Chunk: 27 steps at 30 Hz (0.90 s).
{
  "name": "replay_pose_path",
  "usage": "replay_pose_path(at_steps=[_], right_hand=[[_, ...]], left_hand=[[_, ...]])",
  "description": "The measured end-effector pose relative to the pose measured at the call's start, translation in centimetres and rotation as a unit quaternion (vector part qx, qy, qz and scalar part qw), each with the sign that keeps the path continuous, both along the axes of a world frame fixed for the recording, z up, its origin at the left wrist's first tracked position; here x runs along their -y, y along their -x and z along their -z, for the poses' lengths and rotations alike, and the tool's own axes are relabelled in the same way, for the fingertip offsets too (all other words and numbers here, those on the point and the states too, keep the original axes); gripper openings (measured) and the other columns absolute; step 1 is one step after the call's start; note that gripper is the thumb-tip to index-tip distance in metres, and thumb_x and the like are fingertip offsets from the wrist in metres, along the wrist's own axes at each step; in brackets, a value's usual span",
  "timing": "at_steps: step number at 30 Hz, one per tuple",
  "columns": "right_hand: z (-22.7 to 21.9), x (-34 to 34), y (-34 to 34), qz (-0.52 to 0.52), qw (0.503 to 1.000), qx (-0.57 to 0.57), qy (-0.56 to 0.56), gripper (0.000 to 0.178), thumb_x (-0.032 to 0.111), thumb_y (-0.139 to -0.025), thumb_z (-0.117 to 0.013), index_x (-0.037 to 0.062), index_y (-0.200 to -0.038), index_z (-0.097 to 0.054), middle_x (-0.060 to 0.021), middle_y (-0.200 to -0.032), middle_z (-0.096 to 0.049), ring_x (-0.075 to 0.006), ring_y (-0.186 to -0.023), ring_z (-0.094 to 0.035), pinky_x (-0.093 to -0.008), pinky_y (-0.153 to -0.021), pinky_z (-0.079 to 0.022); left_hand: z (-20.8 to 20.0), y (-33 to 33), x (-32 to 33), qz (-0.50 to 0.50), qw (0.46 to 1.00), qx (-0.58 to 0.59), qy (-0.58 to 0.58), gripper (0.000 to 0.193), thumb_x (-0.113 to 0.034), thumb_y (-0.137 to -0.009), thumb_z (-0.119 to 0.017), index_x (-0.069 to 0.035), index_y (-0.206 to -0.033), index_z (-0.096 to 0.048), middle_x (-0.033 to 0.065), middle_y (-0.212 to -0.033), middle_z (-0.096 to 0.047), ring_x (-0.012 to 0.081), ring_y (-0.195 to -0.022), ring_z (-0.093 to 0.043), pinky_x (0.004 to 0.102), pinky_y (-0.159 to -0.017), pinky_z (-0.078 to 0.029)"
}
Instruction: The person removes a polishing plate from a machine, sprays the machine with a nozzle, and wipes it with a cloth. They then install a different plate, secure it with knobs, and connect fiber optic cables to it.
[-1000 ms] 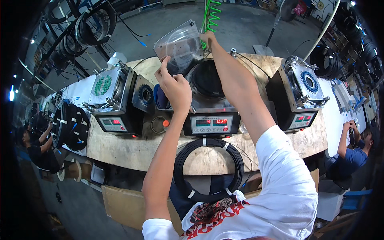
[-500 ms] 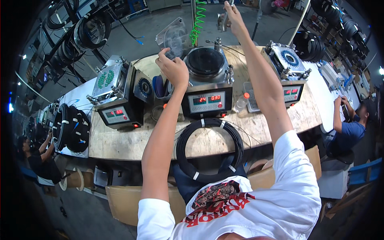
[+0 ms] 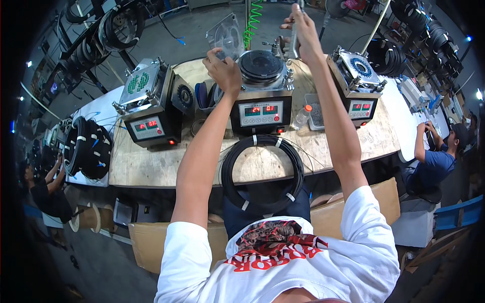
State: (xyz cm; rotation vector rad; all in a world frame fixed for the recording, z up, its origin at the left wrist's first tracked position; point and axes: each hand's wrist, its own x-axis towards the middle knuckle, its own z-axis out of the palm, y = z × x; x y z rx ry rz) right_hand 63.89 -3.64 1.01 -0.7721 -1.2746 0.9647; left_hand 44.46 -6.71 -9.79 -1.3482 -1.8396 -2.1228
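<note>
My left hand is raised left of the middle machine, fingers bent and gripping the lower edge of a clear plastic plate. A round shape shows in this plate. My right hand is up beyond the machine's right side, closed around a silvery metal piece whose kind I cannot make out. Between my hands is the middle polishing machine, with a dark round disc on top and a lit red display. A coil of black cable hangs over the table's front edge before me.
Similar machines stand at left and right on the wooden table. A bottle with an orange cap and a clear tub sit between. A green coiled hose hangs behind. Co-workers sit at left and right.
Both hands have shifted slightly, the left with the clear plate. My right hand has turned and come down a little with the metal piece. My view has shifted a little.
</note>
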Motion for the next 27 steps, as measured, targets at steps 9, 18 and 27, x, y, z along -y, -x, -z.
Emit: replay_pose_path(at_steps=[9,18,27], right_hand=[[3.2,2.6,4.5,0.052,0.994,0.034,-0.085,0.037,0.034,-0.099,-0.061,-0.0001,-0.088,-0.054,0.0000,-0.072,-0.046,-0.0085,-0.061,-0.050,-0.0283,-0.049,-0.048],[3.8,0.9,0.4,0.145,0.973,0.126,-0.125,0.039,0.033,-0.097,-0.064,-0.0025,-0.086,-0.052,-0.0034,-0.061,-0.045,-0.0128,-0.042,-0.052,-0.0302,-0.040,-0.045],[3.8,1.5,1.1,0.170,0.963,0.180,-0.102,0.044,0.037,-0.097,-0.062,-0.0043,-0.089,-0.051,-0.0150,-0.088,-0.047,-0.0160,-0.053,-0.054,-0.0312,-0.045,-0.050]], left_hand=[[0.0,-0.5,0.0,-0.006,1.000,-0.003,-0.010,0.031,0.002,-0.077,-0.054,-0.006,-0.107,-0.055,0.0188,-0.111,-0.053,0.0392,-0.097,-0.058,0.0508,-0.088,-0.042],[-0.2,-0.9,0.5,-0.021,1.000,-0.012,0.006,0.031,0.003,-0.078,-0.056,-0.005,-0.108,-0.055,0.0190,-0.111,-0.054,0.0405,-0.097,-0.059,0.0496,-0.088,-0.044],[-0.5,-1.1,0.7,-0.002,1.000,-0.008,-0.016,0.029,0.004,-0.078,-0.055,-0.003,-0.107,-0.054,0.0195,-0.112,-0.051,0.0421,-0.097,-0.060,0.0505,-0.083,-0.045]])
